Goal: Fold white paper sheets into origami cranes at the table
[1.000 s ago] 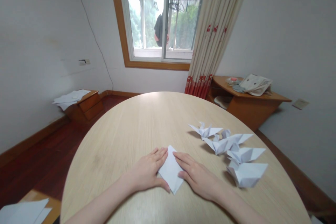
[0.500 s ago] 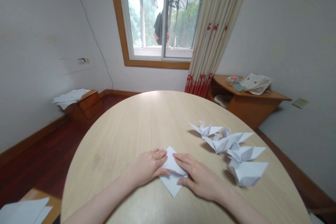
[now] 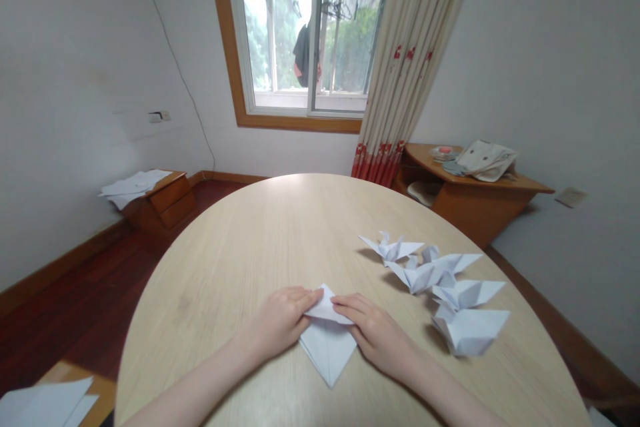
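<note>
Folded white paper (image 3: 329,350), one, on round worktop (image 3: 240,240); left hand (image 3: 281,320) and right hand (image 3: 379,328), fingers pinching its upper flap (image 3: 327,310). White paper birds (image 3: 429,275), grouped, near right hand.

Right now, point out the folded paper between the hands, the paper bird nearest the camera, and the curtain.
Folded paper (image 3: 329,345): head view, on its lower layer, below the flap.
Nearest paper bird (image 3: 476,331): head view, on its broad side.
Curtain (image 3: 417,53): head view, on its pale pleats.
</note>
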`<state>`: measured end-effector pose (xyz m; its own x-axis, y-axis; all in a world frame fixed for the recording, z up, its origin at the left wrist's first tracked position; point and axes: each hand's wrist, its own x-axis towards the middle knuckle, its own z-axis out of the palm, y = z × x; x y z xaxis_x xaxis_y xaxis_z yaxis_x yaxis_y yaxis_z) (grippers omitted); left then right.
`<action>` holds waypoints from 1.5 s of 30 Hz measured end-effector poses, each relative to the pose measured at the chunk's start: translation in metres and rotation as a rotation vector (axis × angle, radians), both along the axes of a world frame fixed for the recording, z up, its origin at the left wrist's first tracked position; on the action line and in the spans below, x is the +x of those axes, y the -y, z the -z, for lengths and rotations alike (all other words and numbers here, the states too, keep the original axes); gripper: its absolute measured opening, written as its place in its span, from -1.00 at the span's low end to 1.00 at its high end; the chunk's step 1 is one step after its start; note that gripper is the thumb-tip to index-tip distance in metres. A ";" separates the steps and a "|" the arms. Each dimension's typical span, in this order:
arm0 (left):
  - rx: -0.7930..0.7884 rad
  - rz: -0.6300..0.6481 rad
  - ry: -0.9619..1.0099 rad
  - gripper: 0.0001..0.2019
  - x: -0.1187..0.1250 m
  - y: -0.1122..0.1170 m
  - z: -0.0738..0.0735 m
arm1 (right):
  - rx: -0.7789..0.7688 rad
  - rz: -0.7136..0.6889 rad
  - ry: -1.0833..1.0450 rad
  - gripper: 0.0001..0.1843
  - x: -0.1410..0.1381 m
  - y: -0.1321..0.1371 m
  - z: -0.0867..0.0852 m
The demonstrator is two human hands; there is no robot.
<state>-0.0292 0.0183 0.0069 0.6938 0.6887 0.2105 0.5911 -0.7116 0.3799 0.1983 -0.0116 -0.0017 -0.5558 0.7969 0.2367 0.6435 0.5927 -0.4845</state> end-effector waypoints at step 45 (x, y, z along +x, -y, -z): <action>-0.116 -0.164 0.222 -0.70 0.007 0.010 -0.004 | 0.093 0.204 -0.299 -0.70 -0.010 -0.003 0.010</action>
<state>-0.0224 0.0079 0.0110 0.5169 0.8162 0.2579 0.5880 -0.5575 0.5860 0.1887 -0.0083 -0.0117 -0.2832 0.8516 0.4412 0.5907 0.5172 -0.6193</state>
